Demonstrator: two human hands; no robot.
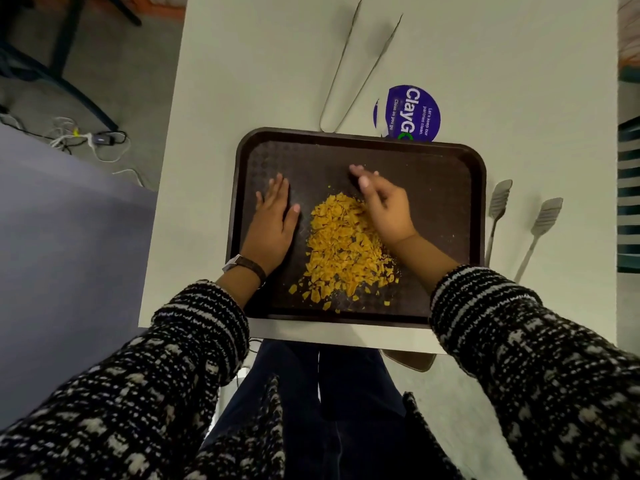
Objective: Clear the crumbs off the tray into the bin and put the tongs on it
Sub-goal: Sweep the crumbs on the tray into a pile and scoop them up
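A dark brown tray (443, 174) lies on the white table (242, 81) in front of me. A heap of yellow-orange crumbs (341, 247) covers its middle, with loose bits near its front edge. My left hand (275, 220) rests flat on the tray left of the heap, fingers apart. My right hand (384, 202) hovers over the heap's right side, fingers spread and blurred, holding nothing. Thin metal tongs (356, 64) lie on the table beyond the tray. A second pair of tongs (519, 223) with slotted paddle ends lies right of the tray. No bin is in view.
A round purple sticker (412, 110) is stuck to the table by the tray's far edge. Left of the table is carpet with cables and a power adapter (100, 138). A grey surface (52, 237) fills the left side. My legs are under the table's front edge.
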